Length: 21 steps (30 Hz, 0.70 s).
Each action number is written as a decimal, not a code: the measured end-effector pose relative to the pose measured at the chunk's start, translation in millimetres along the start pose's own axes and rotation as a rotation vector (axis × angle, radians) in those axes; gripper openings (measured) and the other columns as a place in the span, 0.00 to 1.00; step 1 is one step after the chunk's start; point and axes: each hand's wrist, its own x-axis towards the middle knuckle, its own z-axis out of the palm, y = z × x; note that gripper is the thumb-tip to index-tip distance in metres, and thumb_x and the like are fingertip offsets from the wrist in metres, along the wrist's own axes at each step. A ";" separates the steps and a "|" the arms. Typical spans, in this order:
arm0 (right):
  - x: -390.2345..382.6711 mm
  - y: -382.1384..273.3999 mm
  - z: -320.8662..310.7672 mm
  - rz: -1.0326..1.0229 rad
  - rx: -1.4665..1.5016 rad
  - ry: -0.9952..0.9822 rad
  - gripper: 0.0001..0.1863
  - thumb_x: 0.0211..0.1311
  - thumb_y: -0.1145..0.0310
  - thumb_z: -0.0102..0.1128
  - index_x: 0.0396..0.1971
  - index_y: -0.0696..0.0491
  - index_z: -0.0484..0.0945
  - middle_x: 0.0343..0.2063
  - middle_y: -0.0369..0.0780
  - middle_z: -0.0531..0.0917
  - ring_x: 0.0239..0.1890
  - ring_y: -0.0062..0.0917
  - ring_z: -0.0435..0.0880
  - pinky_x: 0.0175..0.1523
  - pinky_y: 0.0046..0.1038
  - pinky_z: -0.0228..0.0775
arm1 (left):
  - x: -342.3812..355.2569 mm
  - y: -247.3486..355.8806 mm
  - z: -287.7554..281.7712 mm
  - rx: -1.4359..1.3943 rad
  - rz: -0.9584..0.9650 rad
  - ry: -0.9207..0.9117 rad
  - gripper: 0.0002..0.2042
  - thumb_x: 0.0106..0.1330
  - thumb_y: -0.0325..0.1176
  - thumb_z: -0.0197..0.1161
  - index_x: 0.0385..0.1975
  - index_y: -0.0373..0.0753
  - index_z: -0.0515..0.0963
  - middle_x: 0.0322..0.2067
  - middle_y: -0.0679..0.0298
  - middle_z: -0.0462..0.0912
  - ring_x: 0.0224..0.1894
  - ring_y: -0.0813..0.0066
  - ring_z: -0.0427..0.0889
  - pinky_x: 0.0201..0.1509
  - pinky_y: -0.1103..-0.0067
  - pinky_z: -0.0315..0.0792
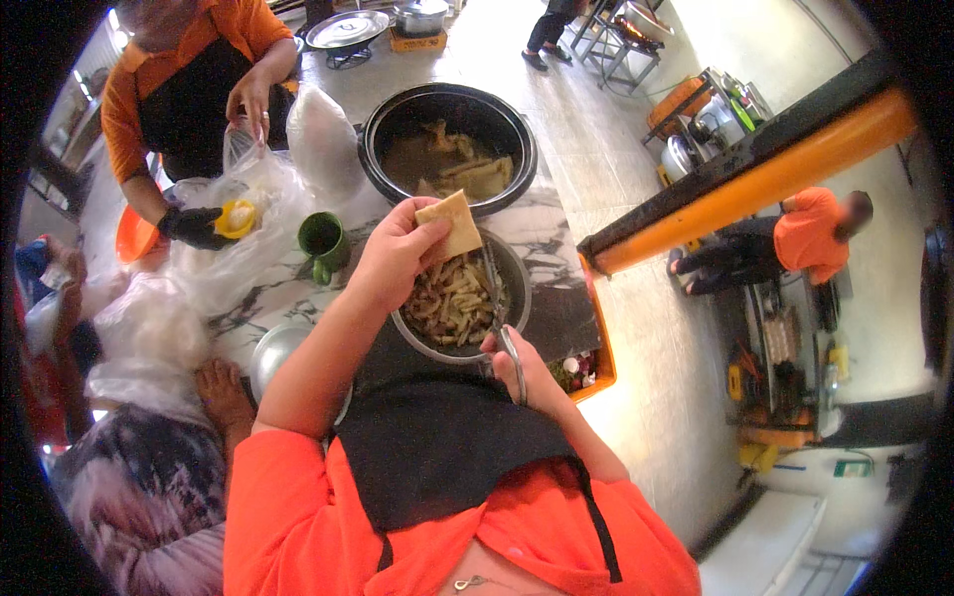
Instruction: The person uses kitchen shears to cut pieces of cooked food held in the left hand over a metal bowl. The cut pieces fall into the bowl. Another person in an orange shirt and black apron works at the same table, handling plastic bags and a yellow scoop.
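My left hand [402,253] pinches a flat, square, tan piece of food [452,221] above a grey bowl [519,298] of cut strips. Scissors [512,372] are in my right hand [527,368] at the bowl's lower right, their blades pointing up toward the piece; whether they touch it is unclear. Behind the bowl sits a large black pot [517,119] with food in brownish liquid. A green mug [320,246] stands to the left on the marble-look table [556,258].
A co-worker [189,89] handles a yellow cup [237,217] among plastic bags [318,129]. Another person [139,487] is at the lower left, beside a silver dish [278,363]. An orange-and-black beam [745,169] and a person in orange [795,238] are at right.
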 end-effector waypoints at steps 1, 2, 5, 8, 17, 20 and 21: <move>0.5 -0.1 -0.3 -0.030 -0.022 -0.015 0.29 0.60 0.39 0.44 0.32 0.56 0.68 0.22 0.40 0.71 0.26 0.29 0.70 0.34 0.28 0.65 | 0.9 0.6 3.2 -0.011 0.022 0.002 0.11 0.62 0.28 0.57 0.43 0.37 0.70 0.34 0.66 0.76 0.36 0.81 0.75 0.41 0.84 0.71; 0.7 -1.9 -0.5 -0.032 -0.025 -0.012 0.30 0.59 0.38 0.44 0.32 0.56 0.68 0.22 0.40 0.70 0.26 0.29 0.70 0.34 0.28 0.65 | 1.1 0.6 5.8 -0.023 0.042 0.002 0.11 0.62 0.28 0.57 0.43 0.37 0.70 0.34 0.66 0.76 0.36 0.81 0.75 0.41 0.84 0.71; 1.6 -7.7 -0.7 -0.021 -0.022 0.002 0.32 0.58 0.36 0.42 0.32 0.56 0.67 0.22 0.41 0.70 0.26 0.30 0.70 0.34 0.29 0.64 | 3.0 -6.9 6.9 0.058 0.064 -0.076 0.11 0.61 0.29 0.58 0.42 0.37 0.70 0.34 0.66 0.76 0.35 0.82 0.75 0.40 0.84 0.70; 1.2 -8.8 -1.8 0.007 0.002 0.032 0.32 0.58 0.36 0.43 0.32 0.55 0.68 0.22 0.40 0.70 0.25 0.30 0.69 0.33 0.29 0.64 | -0.9 -10.5 11.8 0.165 0.054 -0.123 0.11 0.61 0.29 0.59 0.41 0.36 0.71 0.33 0.67 0.76 0.34 0.82 0.74 0.39 0.84 0.70; 0.3 -0.3 0.3 0.057 -0.120 0.101 0.28 0.58 0.40 0.48 0.30 0.55 0.67 0.21 0.44 0.72 0.24 0.34 0.72 0.32 0.31 0.65 | -2.8 -2.2 14.1 0.292 0.038 -0.142 0.10 0.61 0.30 0.58 0.41 0.37 0.71 0.32 0.69 0.76 0.35 0.82 0.74 0.41 0.83 0.69; -0.5 1.5 0.8 0.053 -0.099 0.096 0.28 0.57 0.40 0.49 0.30 0.55 0.67 0.22 0.45 0.72 0.25 0.37 0.73 0.32 0.32 0.66 | -4.6 -1.0 14.7 0.355 0.042 -0.148 0.10 0.61 0.30 0.58 0.41 0.37 0.70 0.32 0.69 0.76 0.35 0.82 0.74 0.41 0.83 0.69; -0.5 4.2 -0.1 0.030 -0.103 0.089 0.28 0.57 0.40 0.49 0.30 0.55 0.67 0.22 0.45 0.72 0.25 0.37 0.73 0.32 0.32 0.66 | -5.5 -1.3 14.7 0.373 0.041 -0.151 0.10 0.61 0.30 0.57 0.41 0.37 0.70 0.32 0.69 0.76 0.35 0.83 0.74 0.40 0.83 0.69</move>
